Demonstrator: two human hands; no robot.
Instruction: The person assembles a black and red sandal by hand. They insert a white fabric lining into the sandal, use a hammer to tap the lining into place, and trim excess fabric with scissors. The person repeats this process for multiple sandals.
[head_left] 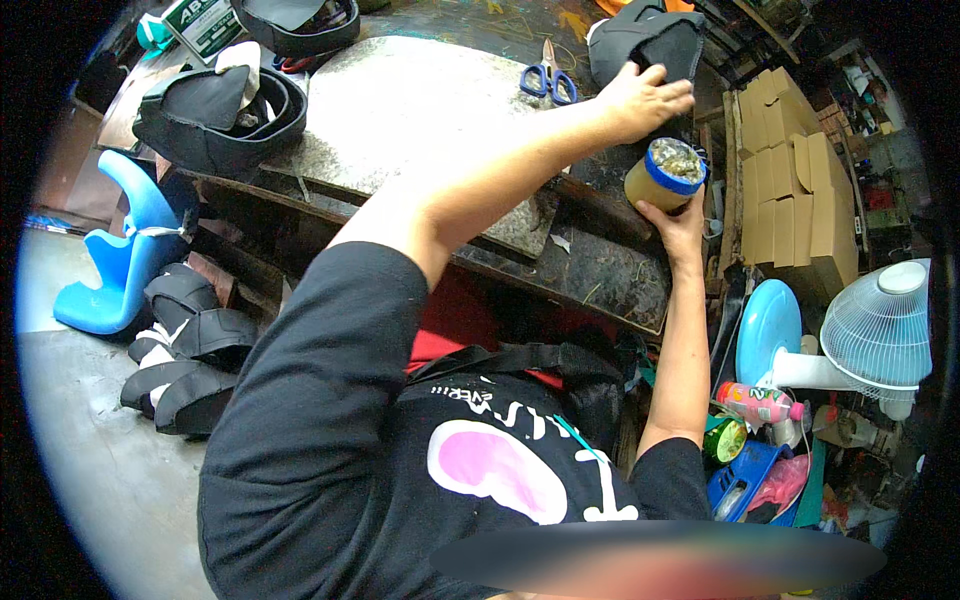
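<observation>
Right hand (680,228) clamped round blue-rimmed jar (664,178) at the desk's (610,275) right end, left hand (640,103) seemingly empty, fingers apart by black piece (648,42), contact unclear; probably readying jar contents, next move likely needs jar steady, left reaching in.

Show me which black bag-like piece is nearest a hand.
The black bag-like piece right of the scissors, by the left hand; the others lie far left.
</observation>
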